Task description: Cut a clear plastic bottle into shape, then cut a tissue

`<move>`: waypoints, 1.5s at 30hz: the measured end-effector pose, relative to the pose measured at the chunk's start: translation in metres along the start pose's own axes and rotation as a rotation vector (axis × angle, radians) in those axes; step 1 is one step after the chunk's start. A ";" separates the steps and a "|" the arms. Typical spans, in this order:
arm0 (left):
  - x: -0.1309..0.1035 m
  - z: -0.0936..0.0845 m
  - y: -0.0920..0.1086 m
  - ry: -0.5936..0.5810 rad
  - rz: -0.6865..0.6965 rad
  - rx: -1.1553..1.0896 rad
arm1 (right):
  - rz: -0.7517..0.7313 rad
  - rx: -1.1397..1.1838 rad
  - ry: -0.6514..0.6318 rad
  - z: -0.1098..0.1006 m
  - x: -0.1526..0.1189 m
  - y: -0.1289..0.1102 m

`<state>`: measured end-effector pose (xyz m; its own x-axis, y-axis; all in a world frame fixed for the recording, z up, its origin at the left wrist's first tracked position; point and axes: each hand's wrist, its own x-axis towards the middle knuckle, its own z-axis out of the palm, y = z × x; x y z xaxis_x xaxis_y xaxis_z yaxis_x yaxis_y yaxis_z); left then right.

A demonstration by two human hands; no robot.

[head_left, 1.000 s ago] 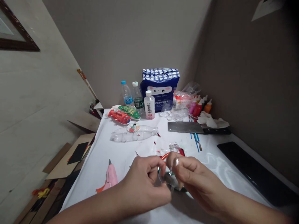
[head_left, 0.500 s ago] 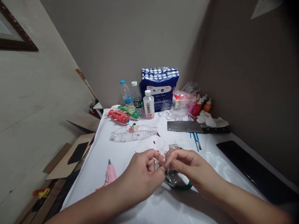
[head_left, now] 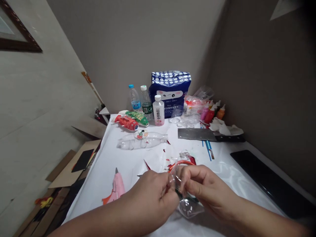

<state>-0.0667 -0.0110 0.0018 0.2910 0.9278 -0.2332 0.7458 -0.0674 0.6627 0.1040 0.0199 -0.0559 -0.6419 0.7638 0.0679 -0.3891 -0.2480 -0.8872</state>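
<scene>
A crumpled piece of clear plastic point(head_left: 189, 208) hangs between my two hands, near the front of the table. My left hand point(head_left: 158, 197) is closed on its left edge, fingers pinched. Just to the right, my right hand point(head_left: 206, 184) pinches the same plastic between thumb and fingers. Behind the hands are an orange-red ring-like strip point(head_left: 184, 162) and a clear bottle neck point(head_left: 184, 154), partly covered. A pink glue gun point(head_left: 118, 186) lies left of my left forearm. Farther back, a clear bottle shape point(head_left: 142, 141) rests on its side.
A cleaver point(head_left: 196, 134), blue brushes point(head_left: 209, 149) and a black slab point(head_left: 266, 181) occupy the right side. Red and green fish shapes point(head_left: 127, 123), upright bottles point(head_left: 158, 112), a blue bag point(head_left: 170, 89) and paint bottles point(head_left: 209, 115) stand or lie at the back.
My hands have moved slightly apart and my left hand has turned, knuckles upward. The clear plastic now shows between and below them, and the orange-red strip has come into view.
</scene>
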 end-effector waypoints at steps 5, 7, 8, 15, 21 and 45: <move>-0.002 0.000 -0.001 -0.024 0.027 -0.056 | -0.046 -0.005 -0.068 0.002 -0.001 -0.004; -0.002 0.001 -0.003 -0.008 0.059 -0.098 | -0.043 -0.001 -0.079 0.002 -0.001 -0.005; -0.002 0.001 -0.004 -0.001 0.071 -0.111 | -0.040 -0.002 -0.082 0.002 -0.001 -0.005; -0.002 0.002 -0.002 -0.055 0.061 -0.046 | -0.057 -0.017 -0.143 0.001 -0.002 -0.007; -0.001 0.004 -0.005 -0.029 0.118 -0.050 | -0.132 -0.090 -0.159 0.001 -0.002 -0.008; 0.006 0.002 -0.001 0.094 -0.167 0.265 | -0.142 -0.285 -0.063 0.005 -0.001 -0.010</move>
<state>-0.0643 -0.0058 -0.0013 0.1037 0.9632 -0.2480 0.9122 0.0073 0.4098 0.1053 0.0186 -0.0451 -0.6376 0.7380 0.2208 -0.2831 0.0421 -0.9582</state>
